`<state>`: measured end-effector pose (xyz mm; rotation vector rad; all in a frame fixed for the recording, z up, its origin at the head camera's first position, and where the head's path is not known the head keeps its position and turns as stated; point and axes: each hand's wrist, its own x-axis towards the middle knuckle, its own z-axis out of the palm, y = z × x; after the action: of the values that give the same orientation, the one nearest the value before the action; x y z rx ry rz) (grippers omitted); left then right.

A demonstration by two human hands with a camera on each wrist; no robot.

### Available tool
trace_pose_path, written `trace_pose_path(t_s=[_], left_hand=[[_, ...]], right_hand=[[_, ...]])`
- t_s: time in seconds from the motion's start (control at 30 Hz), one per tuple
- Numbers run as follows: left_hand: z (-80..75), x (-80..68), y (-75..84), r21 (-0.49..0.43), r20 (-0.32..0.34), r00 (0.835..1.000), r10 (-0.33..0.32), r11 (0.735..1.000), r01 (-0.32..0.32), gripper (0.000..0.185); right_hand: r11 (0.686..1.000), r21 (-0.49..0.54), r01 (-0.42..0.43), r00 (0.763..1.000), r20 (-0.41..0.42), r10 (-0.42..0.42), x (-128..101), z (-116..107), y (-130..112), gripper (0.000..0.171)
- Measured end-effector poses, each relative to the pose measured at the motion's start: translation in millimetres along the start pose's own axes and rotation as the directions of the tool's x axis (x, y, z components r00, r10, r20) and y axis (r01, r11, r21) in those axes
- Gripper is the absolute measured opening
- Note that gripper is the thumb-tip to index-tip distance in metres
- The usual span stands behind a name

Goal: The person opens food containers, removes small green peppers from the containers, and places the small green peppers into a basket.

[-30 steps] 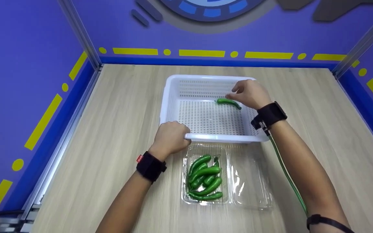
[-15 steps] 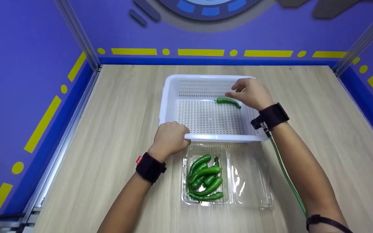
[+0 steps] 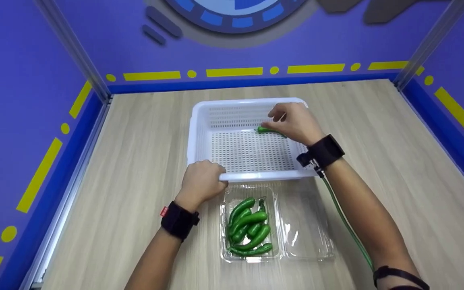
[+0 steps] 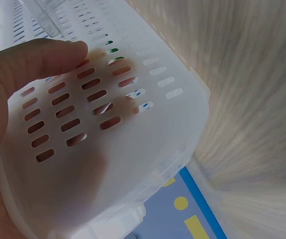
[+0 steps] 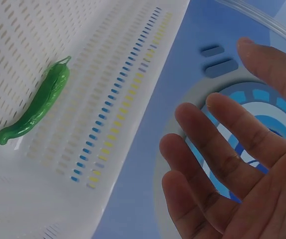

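My left hand (image 3: 203, 179) grips the near left corner of a white slotted basket (image 3: 262, 176). In the left wrist view the thumb (image 4: 46, 57) presses the outside of the wall, and the fingers show through it from inside. A single green pepper (image 5: 38, 102) lies on the basket floor by the far wall. Over that pepper hovers my right hand (image 3: 296, 122), its fingers loosely bent and holding nothing; in the head view it covers part of the pepper. Several more green peppers (image 3: 249, 218) lie heaped in a clear plastic box (image 3: 274, 225) in front of the basket.
The clear box's lid (image 3: 306, 233) lies folded out flat to the right. Beneath everything is a wooden tabletop (image 3: 143, 133), with blue panels (image 3: 236, 52) on three sides. A green cable (image 3: 342, 219) runs along the right forearm from the wrist strap.
The head view has shifted, so the scene sits further left and lower. My right hand has come slightly nearer the pepper in the basket and now overlaps it more. The left hand keeps its grip.
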<state>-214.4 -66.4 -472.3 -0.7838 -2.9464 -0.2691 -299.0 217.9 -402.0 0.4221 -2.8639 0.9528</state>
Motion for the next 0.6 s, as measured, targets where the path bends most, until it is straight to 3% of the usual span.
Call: trace_pose_path(t_s=[0.3,0.6], left_hand=[[3.2,-3.4,0.0,-0.011,0.016,0.999,-0.031,0.999,0.031,0.024],[0.1,-1.0,-0.1,0.011,-0.024,1.0,0.01,1.0,-0.01,0.027]], right_hand=[[0.999,0.021,0.035,0.999,-0.008,-0.035,-5.2,1.2,-5.4,0.039],[0.996,0.072,0.058,0.998,-0.043,-0.055,-14.7,-6.5,-7.1,0.038]])
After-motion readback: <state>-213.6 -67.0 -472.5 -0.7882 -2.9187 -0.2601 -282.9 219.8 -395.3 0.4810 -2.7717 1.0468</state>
